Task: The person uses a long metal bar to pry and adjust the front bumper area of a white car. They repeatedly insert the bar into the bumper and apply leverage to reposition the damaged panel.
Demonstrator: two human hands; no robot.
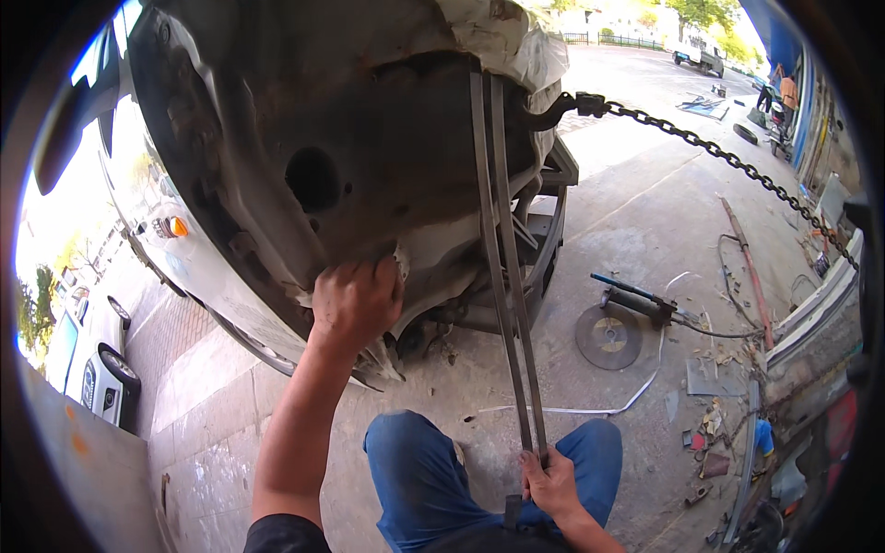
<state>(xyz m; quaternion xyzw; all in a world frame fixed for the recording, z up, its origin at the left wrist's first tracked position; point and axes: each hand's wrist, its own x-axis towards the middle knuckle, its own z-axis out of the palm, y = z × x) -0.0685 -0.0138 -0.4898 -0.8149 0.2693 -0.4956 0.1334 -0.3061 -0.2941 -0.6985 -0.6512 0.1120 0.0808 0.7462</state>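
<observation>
A vehicle body [415, 138] with bare, dirty sheet metal and a round hole fills the upper middle. My left hand [358, 300] is closed, fingers curled over the lower metal edge; a pale torn bit shows beside the fingertips. Two long flat metal bars [502, 249], side by side, run from the upper part of the body down to my lap. Their lower ends are in my right hand [550, 481], which is closed around them. Whether the bars join at the top cannot be made out.
A dark hook and chain [710, 147] stretch taut from the body to the right. An angle grinder [636, 309] with a large disc [608, 337] lies on the floor, its cable trailing. A red bar [749, 276], a white strip [636, 396] and scraps lie rightward. A white car [92, 355] stands left.
</observation>
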